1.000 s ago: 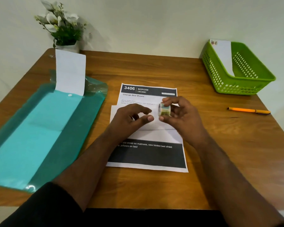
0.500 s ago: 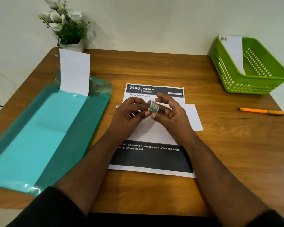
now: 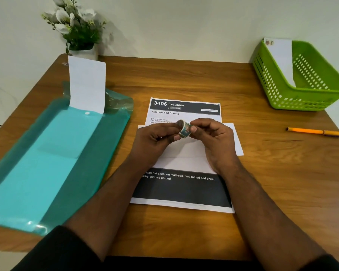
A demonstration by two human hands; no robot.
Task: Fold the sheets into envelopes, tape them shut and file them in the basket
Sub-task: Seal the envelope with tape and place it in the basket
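Compared with a second ago, both hands are now pinching the tape roll (image 3: pixel 185 129): left hand (image 3: pixel 155 141) fingers curling at its side, right hand (image 3: pixel 213 137) fingertips gripping it, above the folded sheet (image 3: pixel 186 153) mid-worktop; basket (image 3: pixel 294 98) at the far right corner.

— What is the room like?
— A plain pale wall (image 3: pixel 184 26), off-white, runs behind everything, with no marks that can be made out.
— And the furniture?
— One wooden bench (image 3: pixel 282 182), warm brown with visible grain, its far edge against the wall.
— Any decoration?
— A white pot of white flowers (image 3: pixel 76 22) with green leaves stands at the bench's far left corner, touching or just off the wall.
— The light?
— Soft and even; the flowers cast a faint shadow on the wall to their right.
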